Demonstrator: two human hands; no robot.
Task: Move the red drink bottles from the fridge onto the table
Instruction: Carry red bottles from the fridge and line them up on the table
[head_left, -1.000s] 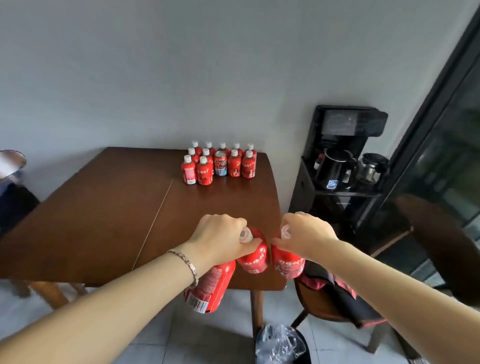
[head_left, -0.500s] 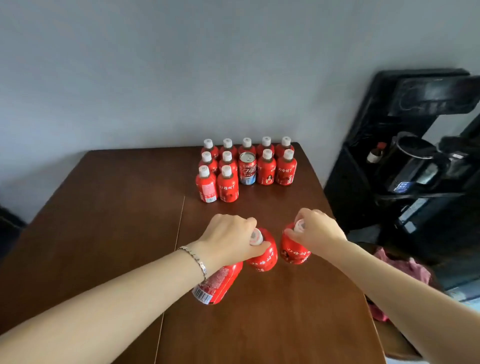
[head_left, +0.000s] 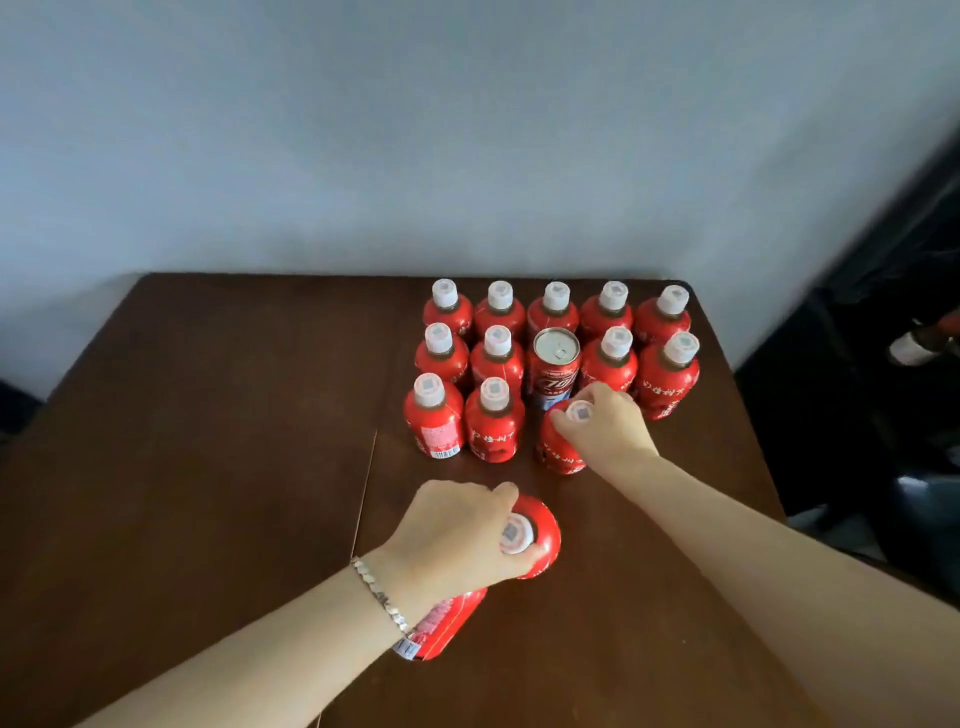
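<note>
Right hand (head_left: 608, 431) pinched the white cap of one red bottle (head_left: 558, 452), fingers curled round it. The bottle hung straight below the fingertips, long axis upright, at the open slot on the near side of the can (head_left: 556, 364). I could not tell whether its base touched the table (head_left: 208, 467). Left hand (head_left: 457, 535), farther from the group, gripped two more: an upright bottle (head_left: 543, 535) under its curled fingers and a slanting bottle (head_left: 449, 623) beneath the wrist. I counted eleven standing bottles (head_left: 491, 431), three held, one can.

Left hand (head_left: 457, 535) grips two bottles (head_left: 544, 538); right hand (head_left: 610, 431) grips third bottle (head_left: 558, 453).
</note>
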